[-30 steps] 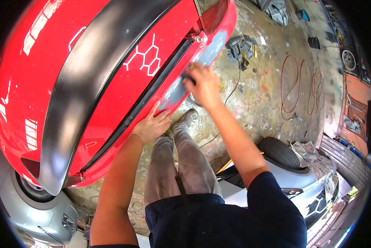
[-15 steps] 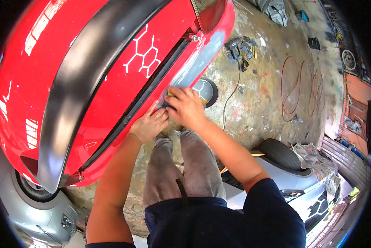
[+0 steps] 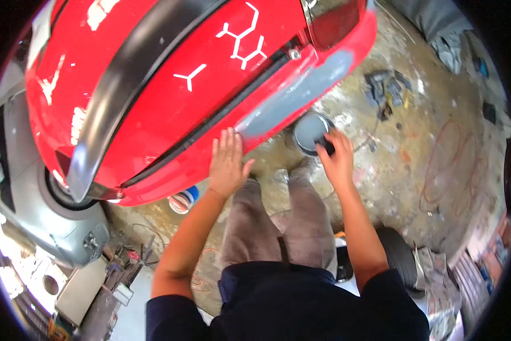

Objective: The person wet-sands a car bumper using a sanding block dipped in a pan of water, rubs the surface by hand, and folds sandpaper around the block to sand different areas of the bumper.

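Left hand (image 3: 227, 162): laid on the lower red edge of the car, towards eleven o'clock, taking noon as straight ahead of the worker; the grip is wide and flat, fingers side by side, thumb out to the side.
Right hand (image 3: 334, 152): out at one o'clock, away from the bodywork; the grip is narrow, thumb and fingers holding a dark block.
Dark block (image 3: 326, 144): over the near right rim of the bucket as I see it; whether it touches the bucket, I can't tell.
Bucket (image 3: 310, 129): on the floor at one o'clock, just beyond the right hand, pale grey inside.
Red car (image 3: 170, 113): filling the stretch from ten round to one o'clock, with a dark curved spoiler (image 3: 131, 71) across it.
Grey patch (image 3: 301, 96): on the car's near edge, running from just beside the left fingertips up towards one o'clock, near the tail light (image 3: 332, 23).
Floor (image 3: 392, 187): stained and shiny in spots, with a dark jumble (image 3: 387, 91) lying beyond the bucket at one o'clock.
Blue and white container (image 3: 183, 200): near ten o'clock, by the red car's lower edge.
Silver car (image 3: 62, 233): nine o'clock.
Tyre (image 3: 397, 256): towards four o'clock, newspaper sheets (image 3: 437, 273) just beside it.
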Motion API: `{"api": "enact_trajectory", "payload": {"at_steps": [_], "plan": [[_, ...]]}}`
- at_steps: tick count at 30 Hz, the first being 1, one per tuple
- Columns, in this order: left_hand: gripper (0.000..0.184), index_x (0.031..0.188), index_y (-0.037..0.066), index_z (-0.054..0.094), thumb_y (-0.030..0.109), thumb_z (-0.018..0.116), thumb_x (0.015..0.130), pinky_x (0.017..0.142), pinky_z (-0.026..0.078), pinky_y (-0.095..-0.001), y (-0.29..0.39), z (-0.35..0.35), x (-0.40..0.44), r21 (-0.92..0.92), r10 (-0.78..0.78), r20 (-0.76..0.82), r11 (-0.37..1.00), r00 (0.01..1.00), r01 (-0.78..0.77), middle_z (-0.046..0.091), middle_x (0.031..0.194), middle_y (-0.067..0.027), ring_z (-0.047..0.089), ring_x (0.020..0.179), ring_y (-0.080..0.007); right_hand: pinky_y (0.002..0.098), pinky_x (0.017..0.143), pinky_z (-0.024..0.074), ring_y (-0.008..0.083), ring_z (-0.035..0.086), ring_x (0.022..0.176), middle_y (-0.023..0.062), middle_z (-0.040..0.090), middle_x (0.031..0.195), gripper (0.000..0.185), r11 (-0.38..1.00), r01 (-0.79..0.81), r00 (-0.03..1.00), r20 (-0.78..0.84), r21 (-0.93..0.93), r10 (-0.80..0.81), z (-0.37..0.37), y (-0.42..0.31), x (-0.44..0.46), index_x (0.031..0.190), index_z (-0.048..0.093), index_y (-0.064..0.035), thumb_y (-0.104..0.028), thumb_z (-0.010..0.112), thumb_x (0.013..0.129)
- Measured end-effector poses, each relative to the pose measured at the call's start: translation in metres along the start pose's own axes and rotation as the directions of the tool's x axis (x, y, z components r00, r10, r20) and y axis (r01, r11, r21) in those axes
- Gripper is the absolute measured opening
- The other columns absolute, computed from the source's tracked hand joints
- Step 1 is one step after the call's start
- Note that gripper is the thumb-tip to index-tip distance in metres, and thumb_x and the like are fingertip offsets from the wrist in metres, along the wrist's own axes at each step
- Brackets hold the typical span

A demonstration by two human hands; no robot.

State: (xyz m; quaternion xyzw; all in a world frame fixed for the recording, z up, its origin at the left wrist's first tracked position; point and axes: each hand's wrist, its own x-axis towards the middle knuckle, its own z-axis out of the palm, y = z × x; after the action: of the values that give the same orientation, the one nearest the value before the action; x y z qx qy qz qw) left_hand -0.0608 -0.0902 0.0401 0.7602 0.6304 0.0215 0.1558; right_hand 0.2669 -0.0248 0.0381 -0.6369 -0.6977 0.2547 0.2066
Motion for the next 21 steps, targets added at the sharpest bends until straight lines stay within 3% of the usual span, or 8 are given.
{"api": "enact_trajectory", "payload": {"at_steps": [2, 8, 15, 17, 20, 21], "plan": [[0.085, 0.153, -0.012, 0.037, 0.045, 0.066, 0.098, 0.129, 0.019, -0.0569, 0.016, 0.009, 0.027, 0.006, -0.065, -0.083, 0.998, 0.994, 0.065, 0.030, 0.166, -0.0315, 0.025, 0.157, -0.0436, 0.0508, 0.104, 0.0465, 0.0420, 0.058, 0.121, 0.0198, 0.064, 0.136, 0.042, 0.997, -0.046, 0.997, 0.062, 0.059, 0.043, -0.001, 0.041, -0.034, 0.120, 0.070, -0.0068, -0.018, 0.082, 0.082], [0.081, 0.152, -0.013, 0.039, 0.041, 0.066, 0.099, 0.129, 0.019, -0.0564, 0.094, 0.016, 0.141, -0.107, -0.005, -0.227, 0.994, 0.974, -0.019, 0.030, 0.164, -0.0343, 0.025, 0.157, -0.0440, 0.0513, 0.103, 0.0468, 0.0426, 0.058, 0.120, 0.0195, 0.064, 0.133, 0.044, 0.988, -0.121, 0.973, 0.211, 0.094, 0.100, -0.049, 0.118, -0.074, 0.119, 0.066, -0.0062, -0.013, 0.083, 0.079], [0.079, 0.154, -0.014, 0.034, 0.031, 0.066, 0.098, 0.129, 0.015, -0.0570, 0.181, 0.024, 0.235, -0.283, -0.267, -0.425, 0.947, 0.865, 0.153, 0.027, 0.165, -0.0356, 0.020, 0.157, -0.0492, 0.0471, 0.105, 0.0456, 0.0397, 0.059, 0.117, 0.0177, 0.066, 0.129, 0.039, 0.925, -0.334, 0.912, 0.309, 0.178, 0.270, -0.050, 0.161, -0.044, 0.118, 0.067, -0.0033, -0.016, 0.080, 0.084], [0.076, 0.155, -0.011, 0.035, 0.026, 0.068, 0.097, 0.129, 0.018, -0.0571, 0.192, 0.030, 0.227, -0.325, -0.227, -0.376, 0.940, 0.898, 0.101, 0.028, 0.166, -0.0338, 0.021, 0.157, -0.0491, 0.0440, 0.103, 0.0473, 0.0346, 0.060, 0.118, 0.0173, 0.068, 0.126, 0.042, 0.831, -0.481, 0.848, 0.389, 0.279, 0.360, -0.013, 0.192, -0.049, 0.122, 0.066, -0.0020, -0.018, 0.080, 0.085], [0.069, 0.154, -0.005, 0.040, 0.019, 0.069, 0.095, 0.126, 0.025, -0.0559, 0.212, 0.062, 0.195, -0.350, -0.076, -0.291, 0.936, 0.954, -0.032, 0.032, 0.164, -0.0302, 0.028, 0.154, -0.0483, 0.0399, 0.100, 0.0492, 0.0292, 0.063, 0.117, 0.0170, 0.069, 0.124, 0.045, 0.530, -0.738, 0.670, 0.550, 0.418, 0.498, 0.046, 0.223, -0.052, 0.125, 0.065, -0.0006, -0.021, 0.080, 0.087], [0.067, 0.153, -0.003, 0.043, 0.016, 0.069, 0.094, 0.125, 0.028, -0.0553, 0.215, 0.082, 0.183, -0.356, -0.009, -0.259, 0.930, 0.966, -0.087, 0.035, 0.163, -0.0289, 0.030, 0.153, -0.0479, 0.0364, 0.098, 0.0504, 0.0253, 0.065, 0.114, 0.0170, 0.070, 0.122, 0.047, 0.519, -0.728, 0.685, 0.495, 0.447, 0.534, 0.058, 0.220, -0.050, 0.126, 0.065, 0.0018, -0.023, 0.079, 0.089]]}}
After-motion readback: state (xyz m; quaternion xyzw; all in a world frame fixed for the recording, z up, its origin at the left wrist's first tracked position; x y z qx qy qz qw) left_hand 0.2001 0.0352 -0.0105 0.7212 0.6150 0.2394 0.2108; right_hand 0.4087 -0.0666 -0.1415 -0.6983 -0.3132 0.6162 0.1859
